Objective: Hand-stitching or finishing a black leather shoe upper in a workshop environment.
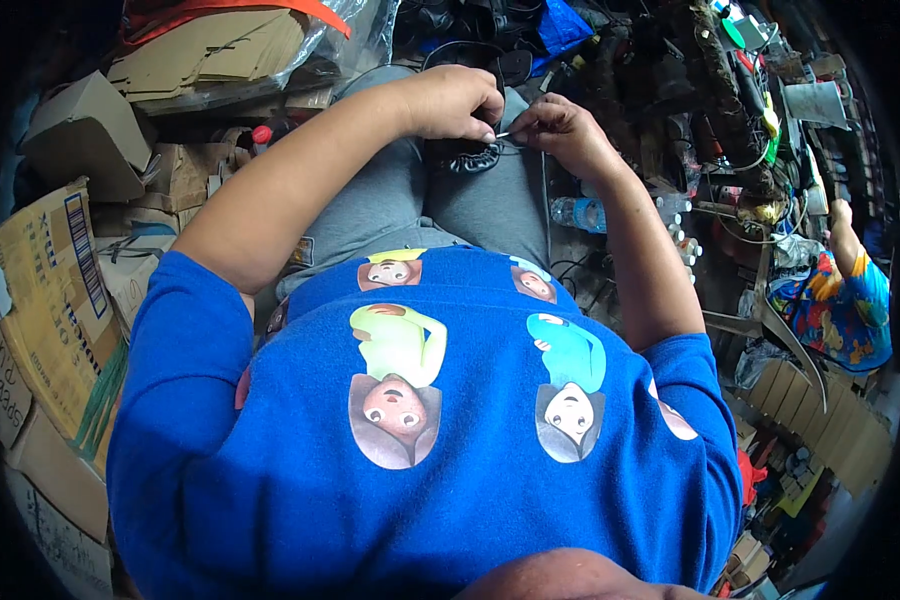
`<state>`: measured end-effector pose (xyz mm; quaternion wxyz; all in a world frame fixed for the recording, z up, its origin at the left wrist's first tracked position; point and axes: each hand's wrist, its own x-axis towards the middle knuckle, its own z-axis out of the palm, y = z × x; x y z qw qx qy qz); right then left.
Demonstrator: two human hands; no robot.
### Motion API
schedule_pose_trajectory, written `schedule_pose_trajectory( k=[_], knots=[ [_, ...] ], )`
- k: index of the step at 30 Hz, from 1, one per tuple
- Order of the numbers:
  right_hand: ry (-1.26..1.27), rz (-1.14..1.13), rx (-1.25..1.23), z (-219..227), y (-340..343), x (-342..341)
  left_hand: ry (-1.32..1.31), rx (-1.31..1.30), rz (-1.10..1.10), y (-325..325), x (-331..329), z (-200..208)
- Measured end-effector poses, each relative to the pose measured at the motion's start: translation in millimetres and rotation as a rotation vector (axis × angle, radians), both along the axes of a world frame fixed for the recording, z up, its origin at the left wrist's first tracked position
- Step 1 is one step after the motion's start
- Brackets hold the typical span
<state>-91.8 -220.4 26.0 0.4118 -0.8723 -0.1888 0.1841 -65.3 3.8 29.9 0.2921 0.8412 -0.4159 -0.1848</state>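
My left hand (458, 103) is closed, its thumb and fingers curled down at the upper edge of a black, shiny, gathered piece (473, 161) that looks like leather. This piece rests between my thighs on my grey trousers (380, 205). Just to the right, my right hand (562, 132) pinches a thin, pale, needle-like thing (504, 134), whose tip points at the left fingertips. The two hands nearly meet. How the left fingers grip the black piece is partly hidden behind the hand.
Cardboard boxes (45, 320) crowd the left side, with flat cardboard (210, 60) under plastic beyond. Plastic bottles (578, 214) stand right of my leg. Farther right are a cluttered rack of tools (745, 110) and another person in a colourful shirt (850, 310).
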Motion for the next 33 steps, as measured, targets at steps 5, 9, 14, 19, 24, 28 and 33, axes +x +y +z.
schedule_pose_trajectory(
  k=[5,9,14,19,24,28,33],
  knots=[
    [-0.023,0.053,0.114,-17,-3,-4,0.383,-0.143,0.029,5,8,-16],
    [0.011,-0.039,0.171,-15,2,-20,0.502,-0.195,-0.034,12,11,-22],
    [-0.111,-0.063,0.091,-11,6,-34,0.5,-0.141,-0.086,14,10,-18],
    [-0.252,0.015,-0.035,2,11,-38,0.431,-0.067,-0.119,14,9,-14],
    [-0.445,0.228,-0.344,29,23,-38,0.376,-0.056,-0.171,11,6,-11],
    [-0.562,0.356,-0.549,32,38,-37,0.202,-0.054,-0.139,3,8,-23],
    [-0.388,0.219,-0.453,30,32,-34,0.213,-0.123,-0.004,4,14,-26]
  ],
)
